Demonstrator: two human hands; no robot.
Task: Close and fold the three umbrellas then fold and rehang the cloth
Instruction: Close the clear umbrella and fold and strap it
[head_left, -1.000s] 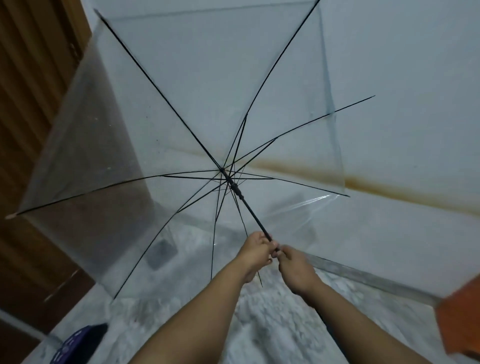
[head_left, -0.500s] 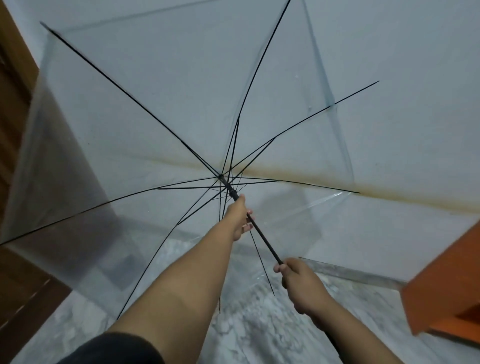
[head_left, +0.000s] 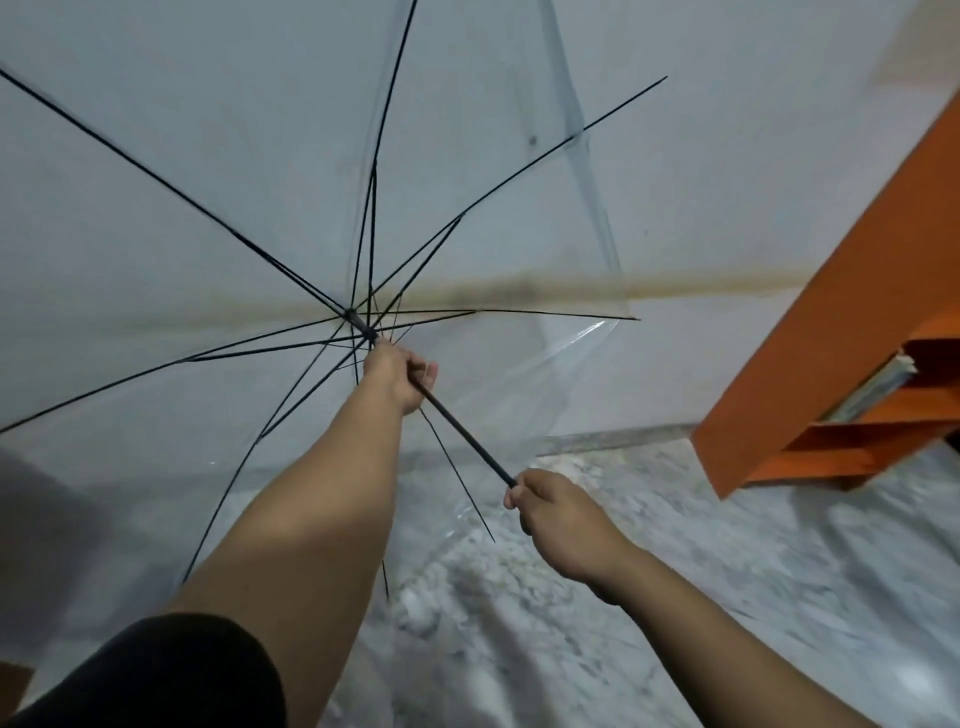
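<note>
Gripping the shaft at two places, both hands were seen under an open transparent umbrella.

Nearest to the camera, a black sleeve (head_left: 156, 670) was seen on the left arm. The lower end of the black shaft (head_left: 462, 431) was gripped by the right hand (head_left: 558, 519), with the fingers curled tightly around it. Higher on the same shaft, just below the point where the ribs meet, the left hand (head_left: 397, 376) was closed around it, with the fingertips showing on the right side. The umbrella (head_left: 249, 197) was held up in the air, tilted away from the person, and its clear canopy was spread wide on thin black ribs. Below it a grey marbled floor (head_left: 675, 597) was seen. At the right an orange shelf unit (head_left: 857, 332) stood on the floor against the pale wall (head_left: 753, 156), and a brown stain line was seen across this wall.
</note>
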